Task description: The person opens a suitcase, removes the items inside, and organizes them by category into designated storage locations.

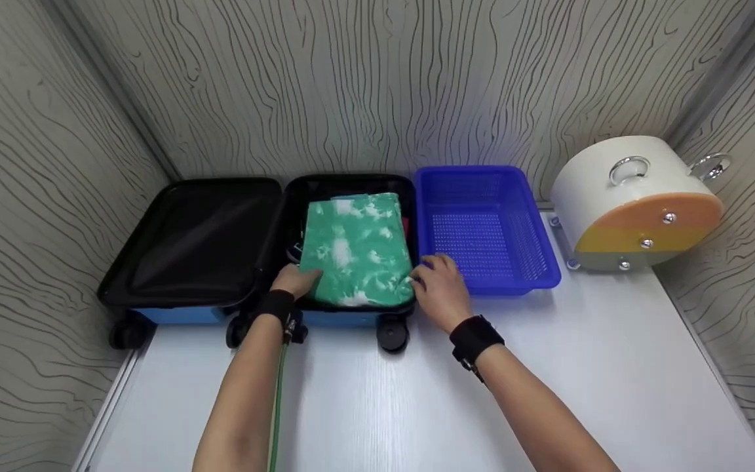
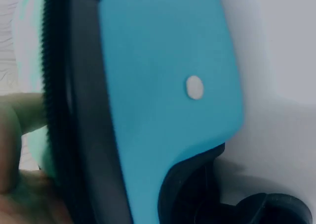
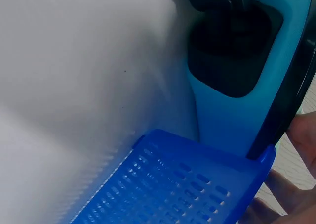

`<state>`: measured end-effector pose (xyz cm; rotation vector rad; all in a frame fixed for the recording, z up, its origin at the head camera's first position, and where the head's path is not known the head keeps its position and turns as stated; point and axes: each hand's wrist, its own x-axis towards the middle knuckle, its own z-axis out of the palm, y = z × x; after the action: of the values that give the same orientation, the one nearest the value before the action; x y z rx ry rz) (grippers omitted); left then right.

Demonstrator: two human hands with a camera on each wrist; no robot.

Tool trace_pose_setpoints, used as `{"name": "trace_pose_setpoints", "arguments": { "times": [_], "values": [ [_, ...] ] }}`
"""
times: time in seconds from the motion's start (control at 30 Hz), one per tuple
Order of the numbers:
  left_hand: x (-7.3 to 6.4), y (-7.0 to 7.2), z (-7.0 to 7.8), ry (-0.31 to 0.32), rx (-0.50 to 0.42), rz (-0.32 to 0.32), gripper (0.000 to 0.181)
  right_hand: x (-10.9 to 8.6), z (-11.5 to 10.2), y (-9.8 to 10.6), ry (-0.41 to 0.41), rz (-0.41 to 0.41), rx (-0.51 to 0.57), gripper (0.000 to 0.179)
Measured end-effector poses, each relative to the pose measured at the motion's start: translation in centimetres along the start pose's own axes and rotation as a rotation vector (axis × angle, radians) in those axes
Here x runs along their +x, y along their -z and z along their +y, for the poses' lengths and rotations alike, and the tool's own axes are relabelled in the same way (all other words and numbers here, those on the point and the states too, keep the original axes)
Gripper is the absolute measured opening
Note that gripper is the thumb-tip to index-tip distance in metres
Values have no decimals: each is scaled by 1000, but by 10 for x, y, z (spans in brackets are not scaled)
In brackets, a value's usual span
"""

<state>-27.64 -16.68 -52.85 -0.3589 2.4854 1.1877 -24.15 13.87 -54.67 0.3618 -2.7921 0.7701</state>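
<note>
A folded green-and-white tie-dye cloth (image 1: 354, 252) lies on top of the contents of an open suitcase (image 1: 341, 318). My left hand (image 1: 293, 280) is at its near left corner, the thumb lying over the cloth. The other left fingers are largely hidden in the head view; in the left wrist view part of the hand (image 2: 22, 194) shows beside the suitcase rim. At the near right corner, my right hand (image 1: 442, 292) pinches the cloth's edge between thumb and fingers. In the right wrist view, these fingers (image 3: 284, 188) appear past the suitcase rim and the basket edge.
The suitcase's black-lined other half (image 1: 200, 242) lies open at the left. A blue perforated basket (image 1: 538, 282) stands against its right side. Farther right is a white drum-shaped case (image 1: 603, 174) with a striped, coloured front. Black wheels (image 1: 392, 334) stick out toward the front.
</note>
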Motion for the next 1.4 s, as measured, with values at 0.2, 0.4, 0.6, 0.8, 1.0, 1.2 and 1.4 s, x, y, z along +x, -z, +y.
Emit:
{"name": "trace_pose_setpoints", "arguments": {
  "times": [0.2,0.4,0.6,0.8,1.0,1.2,1.4],
  "values": [
    [2,2,2,-31,-91,59,68,6,-14,1,-13,49,81,11],
    [-3,4,11,-52,-206,101,70,14,-35,8,-161,-5,438,17],
    [-5,4,16,-23,-328,69,69,17,-52,13,-527,-52,1074,29],
    [-5,7,15,8,-395,39,70,23,-54,8,-633,39,1270,62],
    [-8,6,14,0,-462,33,68,27,-55,2,-701,-105,1448,60],
    [-10,-1,16,-14,-476,56,44,29,-59,-5,-709,-127,1262,74],
    [-13,-3,24,-52,-451,85,24,31,-61,-12,-735,-59,1183,76]
  ]
}}
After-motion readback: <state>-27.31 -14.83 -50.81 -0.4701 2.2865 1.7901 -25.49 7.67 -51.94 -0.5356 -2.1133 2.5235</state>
